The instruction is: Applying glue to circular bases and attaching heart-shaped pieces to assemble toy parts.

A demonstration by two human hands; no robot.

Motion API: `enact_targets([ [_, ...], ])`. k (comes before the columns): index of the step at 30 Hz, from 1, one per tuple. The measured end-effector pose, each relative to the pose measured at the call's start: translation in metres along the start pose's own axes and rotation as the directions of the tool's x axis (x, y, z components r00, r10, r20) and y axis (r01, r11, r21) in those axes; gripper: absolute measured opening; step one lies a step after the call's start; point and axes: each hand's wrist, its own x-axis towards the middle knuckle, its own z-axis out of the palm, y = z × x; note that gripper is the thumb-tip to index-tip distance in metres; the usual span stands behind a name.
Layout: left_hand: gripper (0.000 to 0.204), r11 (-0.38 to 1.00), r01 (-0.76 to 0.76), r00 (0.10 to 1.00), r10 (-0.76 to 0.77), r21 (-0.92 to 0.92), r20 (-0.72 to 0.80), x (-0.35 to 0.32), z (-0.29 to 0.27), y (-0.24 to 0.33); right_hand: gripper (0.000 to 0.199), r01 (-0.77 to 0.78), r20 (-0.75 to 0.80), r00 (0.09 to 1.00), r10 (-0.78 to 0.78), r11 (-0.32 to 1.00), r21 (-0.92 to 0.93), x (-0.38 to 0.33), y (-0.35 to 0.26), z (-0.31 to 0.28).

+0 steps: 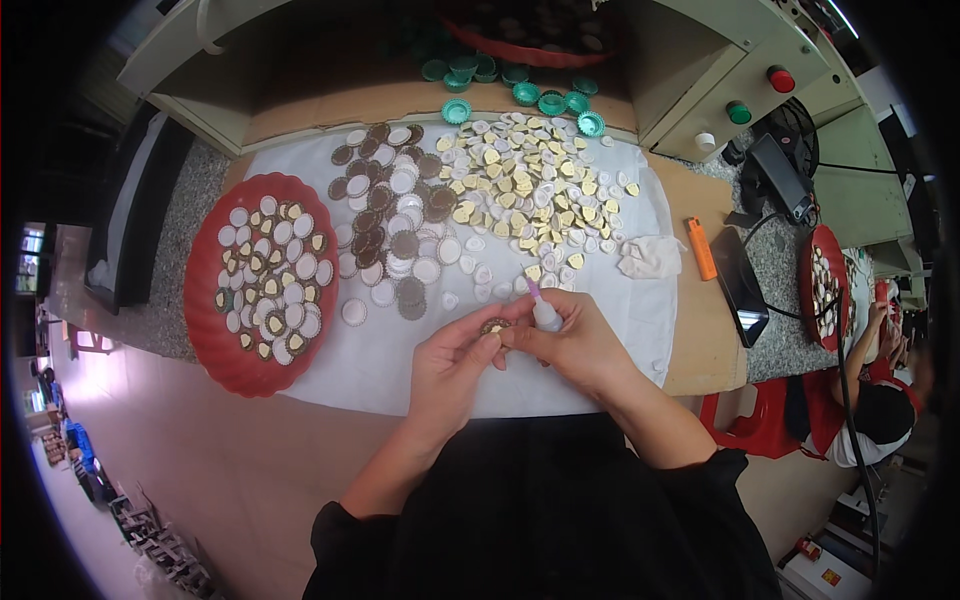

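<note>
In front of me, my left hand (447,368) pinches a small brown disc with a scalloped edge (493,326), which has a cream piece on its face. The thumb of my right hand (582,345) presses at that disc. My right hand also grips a small white bottle with a thin purple nozzle (546,314), its tip pointing up and away. Beyond my hands, a pile of brown and white scalloped discs (372,225) lies on a white sheet (320,385). To its right spreads a heap of small cream and white pieces (540,180).
At the left stands a red scalloped tray (205,335) holding several discs with cream pieces. Green fluted cups (525,93) sit at the back. A crumpled white cloth (650,257), an orange tool (701,249) and a dark-framed screen (741,290) lie right. A co-worker (880,415) sits far right.
</note>
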Motion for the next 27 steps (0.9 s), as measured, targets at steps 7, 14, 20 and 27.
enact_targets([
  [7,0.026,0.997,-0.062,0.995,0.058,-0.053,-0.08,0.003,0.01,0.0,0.012,0.386,-0.034,0.901,-0.433,0.834,-0.394,0.006,0.016,-0.002],
  [14,0.014,0.982,0.06,0.991,-0.081,-0.179,-0.111,0.005,0.005,0.003,0.017,0.008,-0.077,0.997,-0.007,1.0,0.011,-0.007,0.004,-0.004],
  [20,0.014,0.976,0.101,0.991,-0.115,-0.192,-0.064,0.004,0.009,0.008,0.019,0.095,-0.059,0.994,-0.092,0.994,0.047,-0.006,0.011,-0.004],
  [27,0.013,0.987,0.046,0.999,-0.048,-0.153,-0.007,0.002,0.006,0.004,0.012,0.009,-0.016,1.0,-0.007,0.985,0.173,-0.007,0.008,-0.01],
])
